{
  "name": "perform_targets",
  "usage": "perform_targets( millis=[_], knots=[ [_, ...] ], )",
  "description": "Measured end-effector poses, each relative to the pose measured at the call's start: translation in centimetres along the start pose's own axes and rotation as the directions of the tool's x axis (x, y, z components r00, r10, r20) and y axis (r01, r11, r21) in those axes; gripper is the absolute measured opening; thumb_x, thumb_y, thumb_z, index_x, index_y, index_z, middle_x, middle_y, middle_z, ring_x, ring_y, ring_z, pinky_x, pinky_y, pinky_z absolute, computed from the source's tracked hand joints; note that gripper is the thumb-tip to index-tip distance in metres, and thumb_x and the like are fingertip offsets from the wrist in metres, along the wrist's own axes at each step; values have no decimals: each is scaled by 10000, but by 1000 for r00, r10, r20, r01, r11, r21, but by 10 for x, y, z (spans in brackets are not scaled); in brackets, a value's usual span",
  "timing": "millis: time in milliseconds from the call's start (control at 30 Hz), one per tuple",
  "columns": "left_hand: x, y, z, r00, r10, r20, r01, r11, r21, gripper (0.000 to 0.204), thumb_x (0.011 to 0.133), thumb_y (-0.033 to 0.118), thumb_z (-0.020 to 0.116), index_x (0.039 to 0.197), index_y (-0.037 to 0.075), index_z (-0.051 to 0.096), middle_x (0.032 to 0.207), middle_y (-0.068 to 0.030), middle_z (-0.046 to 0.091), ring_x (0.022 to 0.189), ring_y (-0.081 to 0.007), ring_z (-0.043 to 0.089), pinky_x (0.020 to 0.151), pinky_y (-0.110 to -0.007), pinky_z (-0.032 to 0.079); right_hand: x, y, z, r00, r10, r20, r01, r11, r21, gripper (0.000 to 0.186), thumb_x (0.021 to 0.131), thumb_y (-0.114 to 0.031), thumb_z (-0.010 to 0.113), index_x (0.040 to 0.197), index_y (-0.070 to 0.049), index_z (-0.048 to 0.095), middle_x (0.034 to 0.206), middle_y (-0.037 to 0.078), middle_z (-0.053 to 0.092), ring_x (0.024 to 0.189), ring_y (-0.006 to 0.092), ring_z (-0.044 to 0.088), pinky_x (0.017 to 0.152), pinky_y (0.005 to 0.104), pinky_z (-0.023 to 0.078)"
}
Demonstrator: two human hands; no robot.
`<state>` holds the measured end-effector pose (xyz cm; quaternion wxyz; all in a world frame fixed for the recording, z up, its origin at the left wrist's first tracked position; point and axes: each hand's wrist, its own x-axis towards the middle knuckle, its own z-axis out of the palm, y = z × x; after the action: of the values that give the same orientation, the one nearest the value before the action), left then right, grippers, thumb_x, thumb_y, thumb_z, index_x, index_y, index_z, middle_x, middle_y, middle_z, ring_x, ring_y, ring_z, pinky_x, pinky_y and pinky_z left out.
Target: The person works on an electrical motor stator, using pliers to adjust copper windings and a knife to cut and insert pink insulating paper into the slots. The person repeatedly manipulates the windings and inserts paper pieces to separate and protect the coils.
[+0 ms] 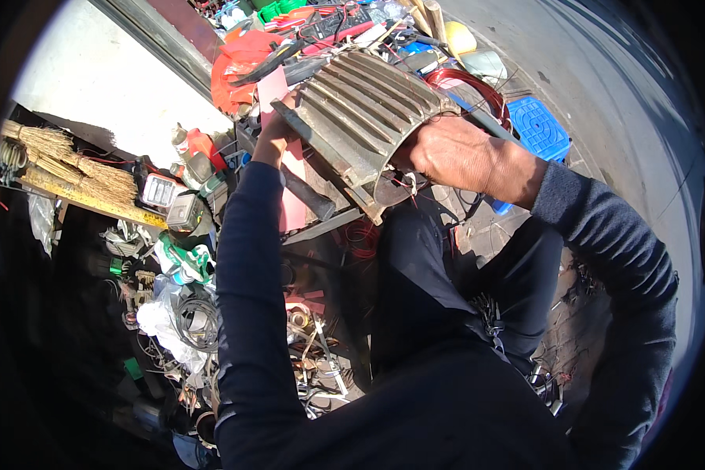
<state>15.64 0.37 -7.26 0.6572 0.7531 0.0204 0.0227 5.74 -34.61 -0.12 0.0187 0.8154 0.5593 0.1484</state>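
A grey, finned electric motor housing [368, 98] lies tilted before me, its curved open end toward my right. My left hand [276, 133] is at its left edge, wrapped against the side, with the fingertips hidden behind the metal. At the open end, my right hand [446, 153] is closed in a curl, its fingers reaching inside the rim. What those fingers grip is hidden; thin wires [413, 184] hang just below them. A pink strip [292, 176] and a dark handle-like bar [309, 196] lie beneath the housing, near my left wrist.
Tools and an orange-red bag [239, 66] crowd the far side. A coil of copper-coloured wire [486, 90] and a blue plastic stool [539, 129] stand to the right. At left are straw brooms [78, 160] and a lamp [161, 190]; cable coils [198, 323] and scrap litter the ground.
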Motion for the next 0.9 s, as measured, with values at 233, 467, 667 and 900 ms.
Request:
perform_targets(
  millis=[233, 467, 667, 900],
  knots=[
    [-1, 5, 4, 1000, -29, 11, 28, 999, 28, 356, 1140, 378, 521, 1202, 84, 712, 1102, -9, 693, 971, -142, 634, 864, -330, 531, -15, -20, 26, 946, 61, -318, -31, 995, 100, 259, 772, -121, 734, 1020, -55, 766, 1399, 119, 624, 1204, 286, 668, 869, 388, 629],
    [4, 8, 3, 998, -50, 33, 48, 997, 56, 358, 1141, 372, 512, 1218, 78, 703, 1118, -19, 692, 986, -150, 636, 875, -336, 533, -15, -62, 51, 467, 784, -410, -418, 604, 678, 402, 1021, -349, 742, 1153, 23, 665, 1032, 222, 683, 912, 420, 706, 794, 483, 591],
    [-3, 5, 0, 995, -83, 56, 80, 995, 60, 361, 1142, 368, 505, 1232, 74, 694, 1131, -27, 691, 999, -156, 638, 884, -341, 535, 11, -78, 56, 397, 906, -144, -448, 328, 832, 343, 1037, -275, 722, 1074, 59, 651, 779, 295, 701, 786, 475, 745, 671, 485, 593],
    [-4, -1, -2, 990, -101, 94, 96, 994, 57, 365, 1143, 362, 496, 1249, 69, 685, 1147, -37, 690, 1014, -164, 641, 895, -346, 537, 16, -80, 57, 451, 853, -262, -453, 472, 757, 219, 992, -120, 687, 1101, 48, 598, 881, 301, 711, 830, 494, 730, 684, 540, 589]
  ],
)
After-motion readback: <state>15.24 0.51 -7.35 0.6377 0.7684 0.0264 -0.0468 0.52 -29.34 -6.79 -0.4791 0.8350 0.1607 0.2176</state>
